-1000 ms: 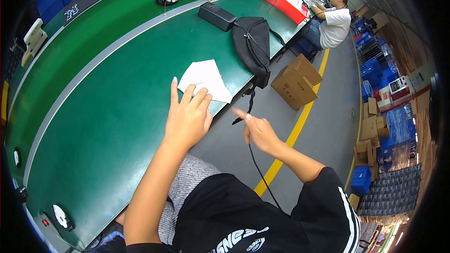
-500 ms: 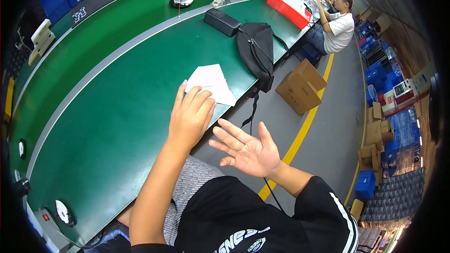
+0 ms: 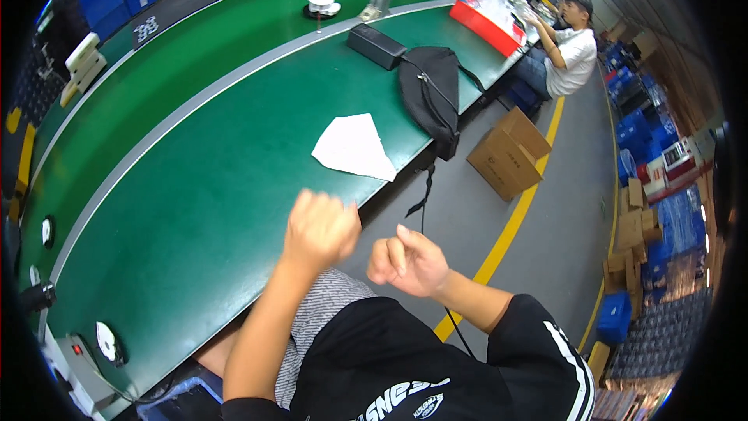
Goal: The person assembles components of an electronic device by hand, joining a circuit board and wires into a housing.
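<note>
A folded white sheet [image 3: 352, 148], which looks like paper, lies flat on the green table near its right edge, with no hand touching it. My left hand [image 3: 321, 228] is closed in a loose fist over the table edge, just below the sheet; its back faces up and its curled fingertips are hidden. To its right, my right hand [image 3: 409, 263] hangs over my lap and the floor beside the table. Its fingers are curled in toward the palm, and nothing shows in them. The two hands are apart.
Beyond the sheet lie a black sling bag [image 3: 430, 93] and a black case [image 3: 375, 46]. Farther off are a red bin [image 3: 487, 25] with clear plastic bags and a seated person [image 3: 573, 51]. An open cardboard box [image 3: 502, 160] stands on the floor. A white spool [image 3: 321, 5] sits across the table.
My left hand has come off the white sheet, moving nearer to me, and curled into a fist. My right hand, spread before, has closed its fingers. The sheet stays on the table.
</note>
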The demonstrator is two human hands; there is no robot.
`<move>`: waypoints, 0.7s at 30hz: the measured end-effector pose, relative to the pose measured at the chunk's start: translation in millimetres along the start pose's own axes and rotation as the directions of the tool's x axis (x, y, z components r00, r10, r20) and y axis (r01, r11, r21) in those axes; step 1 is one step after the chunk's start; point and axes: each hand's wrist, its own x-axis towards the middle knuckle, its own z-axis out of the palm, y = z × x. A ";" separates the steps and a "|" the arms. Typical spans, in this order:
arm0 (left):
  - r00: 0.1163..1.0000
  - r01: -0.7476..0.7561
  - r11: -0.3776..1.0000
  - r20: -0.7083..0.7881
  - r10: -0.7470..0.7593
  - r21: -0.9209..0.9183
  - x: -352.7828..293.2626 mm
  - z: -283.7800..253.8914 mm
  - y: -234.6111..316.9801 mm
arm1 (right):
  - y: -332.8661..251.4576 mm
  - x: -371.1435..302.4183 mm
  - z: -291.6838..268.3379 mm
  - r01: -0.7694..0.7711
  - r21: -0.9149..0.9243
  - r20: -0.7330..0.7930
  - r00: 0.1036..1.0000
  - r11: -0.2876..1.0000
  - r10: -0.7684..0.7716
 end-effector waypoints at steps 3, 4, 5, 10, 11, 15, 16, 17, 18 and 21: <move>0.970 0.171 0.961 -0.134 -0.203 -0.219 -53.2 -44.2 50.5 | 13.0 10.9 17.3 0.109 -0.350 -0.059 0.989 0.930 -0.138; 0.920 0.294 0.911 -0.174 -0.352 -0.290 -83.7 -51.4 70.0 | 21.9 15.3 21.9 0.164 -0.405 -0.040 0.980 0.899 -0.197; 0.852 0.458 0.825 -0.103 -0.514 -0.332 -111.4 -62.0 90.1 | 32.1 18.0 22.8 0.153 -0.383 -0.022 0.984 0.911 -0.175; -0.151 0.748 -0.082 -0.049 -0.987 -0.658 -283.7 -85.1 183.3 | 72.9 68.0 36.9 0.405 -0.732 0.167 0.886 0.548 -0.433; -0.250 0.573 -0.142 -0.006 -0.968 -0.807 -290.5 -93.6 188.3 | 78.3 80.2 45.1 0.415 -0.880 0.242 0.810 0.231 -0.535; -0.333 0.560 -0.170 -0.032 -0.942 -0.811 -292.0 -105.2 193.6 | 106.5 100.7 28.3 0.373 -0.828 0.227 0.905 0.418 -0.358; -0.328 0.683 -0.182 -0.075 -0.942 -0.707 -292.4 -94.9 187.4 | 111.6 105.5 26.3 0.360 -0.874 0.260 0.914 0.327 -0.310; -0.293 0.781 -0.130 -0.174 -0.940 -0.611 -300.1 -83.4 182.9 | 121.5 111.2 29.6 0.448 -0.861 0.375 0.879 0.240 -0.296; -0.276 0.827 -0.110 -0.228 -0.934 -0.551 -306.9 -72.3 177.2 | 130.5 115.4 32.1 0.541 -0.827 0.489 0.827 0.152 -0.278; -0.247 0.707 -0.028 -0.210 -0.946 -0.707 -299.6 -46.8 152.7 | 132.0 115.5 32.7 0.450 -0.886 0.414 0.877 0.113 -0.244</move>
